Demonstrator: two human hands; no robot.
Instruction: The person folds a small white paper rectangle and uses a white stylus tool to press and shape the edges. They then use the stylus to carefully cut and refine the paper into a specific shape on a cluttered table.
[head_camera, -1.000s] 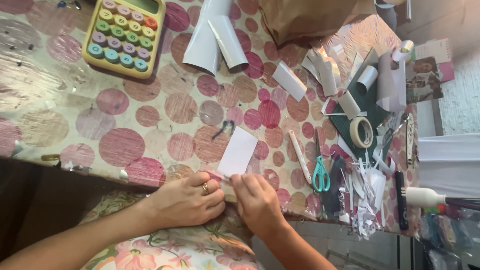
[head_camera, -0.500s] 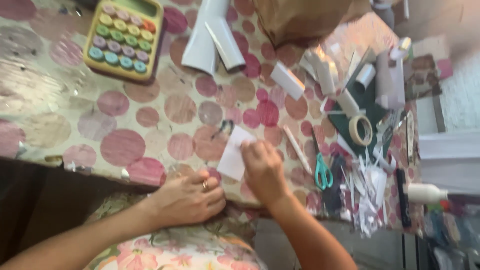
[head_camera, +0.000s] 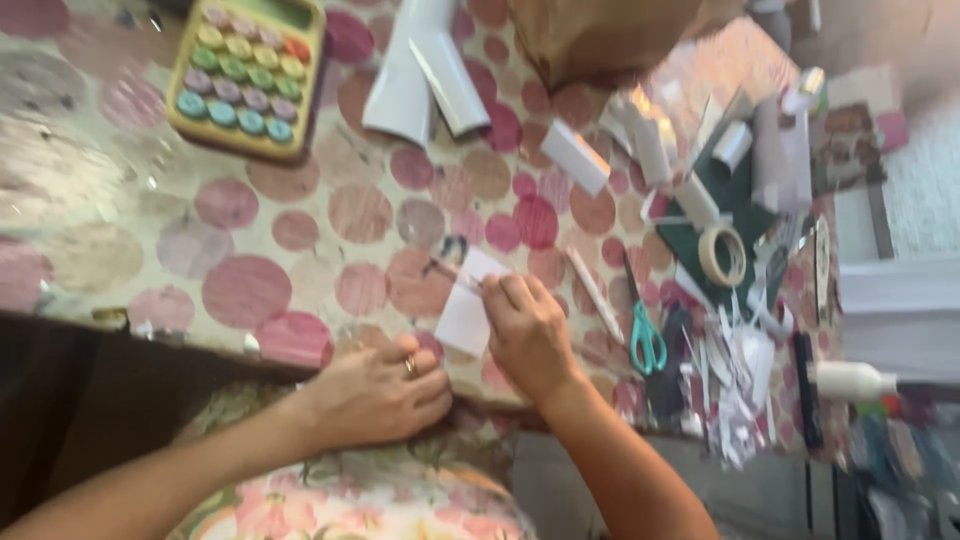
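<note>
Where spotted tablecloth (head_camera: 250, 290) ends (cluttered): dark floor (head_camera: 60, 400).

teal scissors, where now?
Head view, right of centre: the teal scissors lie on the dotted table, just right of the right hand, below the tape roll.

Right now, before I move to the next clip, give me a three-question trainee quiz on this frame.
1. True or false: the right hand is on the white paper piece.
2. Which lies just right of the right hand? A) teal-handled scissors B) yellow calculator C) tape roll
3. Fill in: the left hand, a ring on one finger, rests at the near ___ of the dotted table.

Key: 1 true; 2 A; 3 edge.
</note>
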